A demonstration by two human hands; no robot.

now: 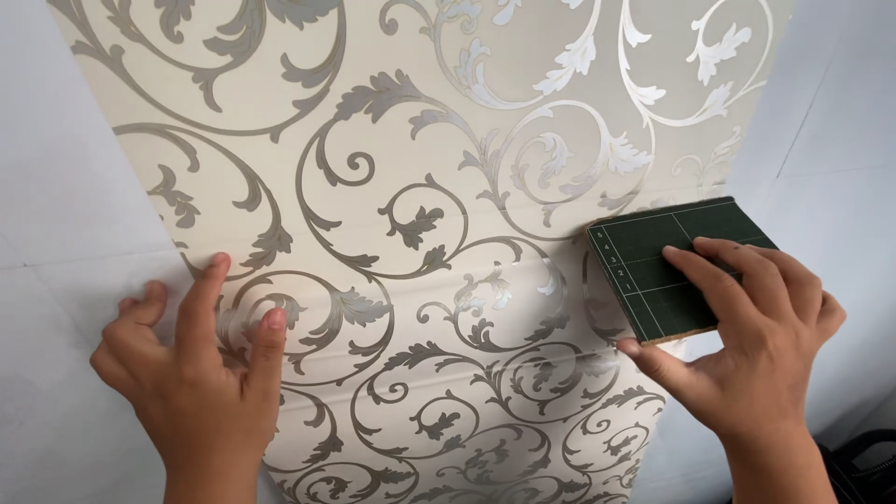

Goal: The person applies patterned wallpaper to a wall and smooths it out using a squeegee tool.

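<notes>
A cream wallpaper strip (439, 187) with silver-grey leafy scrolls lies against a white wall. My left hand (191, 364) presses flat on the strip's left edge, fingers spread, holding nothing. My right hand (751, 331) grips a small dark green board with pale grid lines (653, 271), laid flat against the strip's right edge. Fingers rest on the board's face, the thumb under its lower edge. A faint horizontal crease runs across the paper between the two hands.
Bare white wall (56, 187) shows left and right of the strip, with thin seam lines. A dark object (863, 467) sits at the bottom right corner.
</notes>
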